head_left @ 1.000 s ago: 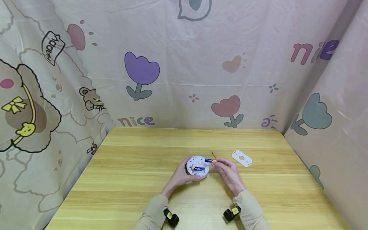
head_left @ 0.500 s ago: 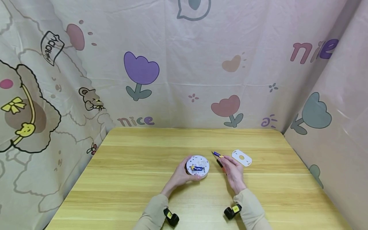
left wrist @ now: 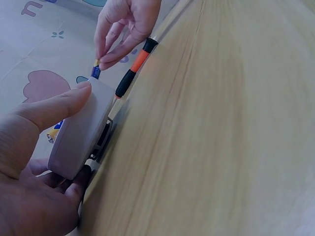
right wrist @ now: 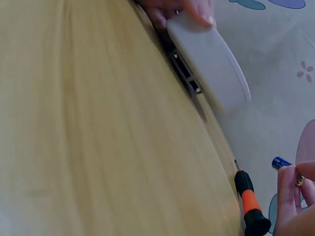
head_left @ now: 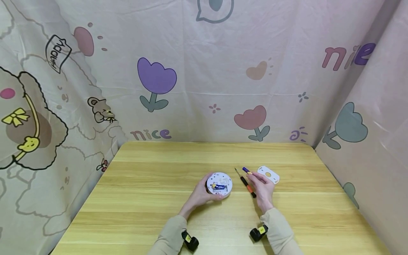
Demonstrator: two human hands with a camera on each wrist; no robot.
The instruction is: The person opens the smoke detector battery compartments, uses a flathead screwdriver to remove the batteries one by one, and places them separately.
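Observation:
My left hand (head_left: 200, 192) grips a round white device (head_left: 223, 177) at its rim, fingers on the far left side and thumb at the front. A blue and yellow battery (head_left: 219, 187) lies in the recess of its upturned face. In the left wrist view the white casing (left wrist: 83, 130) is seen edge-on, tilted, with the thumb on it. My right hand (head_left: 262, 189) pinches another blue and yellow battery (head_left: 246, 170) between thumb and fingertips, to the right of the device and above the table. In the right wrist view that battery's blue end (right wrist: 279, 162) sticks out past the fingers.
A screwdriver (head_left: 247, 185) with a black and orange handle lies between the device and my right hand. A white oblong plate (head_left: 271, 176) with a central hole lies just behind that hand. The wooden table (head_left: 153, 170) meets a printed cloth (head_left: 191, 71) at the back.
My right hand has moved right, away from the device, carrying the battery and turning it. The screwdriver has come into fuller view. My left hand has kept its hold on the device.

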